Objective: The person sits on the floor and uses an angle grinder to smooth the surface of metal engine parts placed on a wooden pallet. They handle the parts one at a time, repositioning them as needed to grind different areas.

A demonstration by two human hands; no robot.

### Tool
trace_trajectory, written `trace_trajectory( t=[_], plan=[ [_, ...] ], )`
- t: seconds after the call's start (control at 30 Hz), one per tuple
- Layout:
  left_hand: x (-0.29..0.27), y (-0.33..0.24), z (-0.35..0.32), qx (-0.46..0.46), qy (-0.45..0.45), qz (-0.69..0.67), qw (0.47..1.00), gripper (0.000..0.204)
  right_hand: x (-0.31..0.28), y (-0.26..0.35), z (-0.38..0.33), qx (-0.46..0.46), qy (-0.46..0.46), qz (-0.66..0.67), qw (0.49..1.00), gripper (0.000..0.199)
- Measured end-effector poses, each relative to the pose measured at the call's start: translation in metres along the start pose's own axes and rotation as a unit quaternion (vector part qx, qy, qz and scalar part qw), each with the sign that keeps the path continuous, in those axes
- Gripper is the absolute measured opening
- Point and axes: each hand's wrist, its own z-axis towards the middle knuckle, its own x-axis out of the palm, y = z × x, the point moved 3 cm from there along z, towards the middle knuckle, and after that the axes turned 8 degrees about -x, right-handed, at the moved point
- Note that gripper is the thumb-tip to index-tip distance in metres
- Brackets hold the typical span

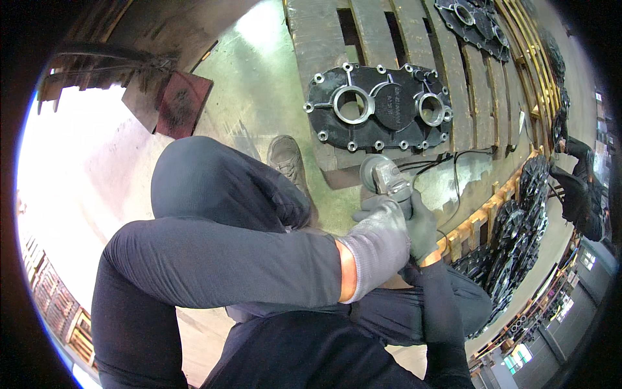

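Left hand, right hand, both gloved, gripping angle grinder beside black cast housing.

Both gloved hands wrap around an angle grinder: the left hand in a light grey glove clasps its body from the near side, the right hand in a darker glove grips beside it. Just beyond the fingertips a black cast housing cover lies flat on a wooden pallet
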Motion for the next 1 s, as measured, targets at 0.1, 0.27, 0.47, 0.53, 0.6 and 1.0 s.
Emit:
trace_trajectory(
  t=[0.1,0.27,0.47,0.53,0.6,1.0],
  plan=[
    [-0.002,0.001,-0.005,0.018,0.002,-0.073,0.997,0.017,0.001,0.022,0.006,0.026,0.019,0.042,0.999,0.077],
    [0.004,0.002,-0.006,-0.019,-0.055,-0.105,0.993,0.016,0.016,0.039,0.014,0.008,0.052,0.102,0.993,0.075],
    [0.019,0.013,-0.032,-0.024,-0.240,-0.258,0.936,0.016,0.028,0.050,0.024,0.001,0.110,0.081,0.991,0.074],
    [0.032,0.005,-0.022,-0.041,-0.214,-0.222,0.950,0.016,0.024,0.052,0.024,0.005,0.114,0.071,0.991,0.074],
    [0.033,-0.011,0.014,-0.077,-0.084,-0.084,0.990,0.016,0.017,0.053,0.024,0.014,0.108,0.056,0.992,0.074],
    [0.006,0.008,-0.018,-0.051,-0.116,-0.068,0.990,0.018,0.025,0.057,0.028,-0.003,0.130,0.054,0.990,0.072]
  ],
)
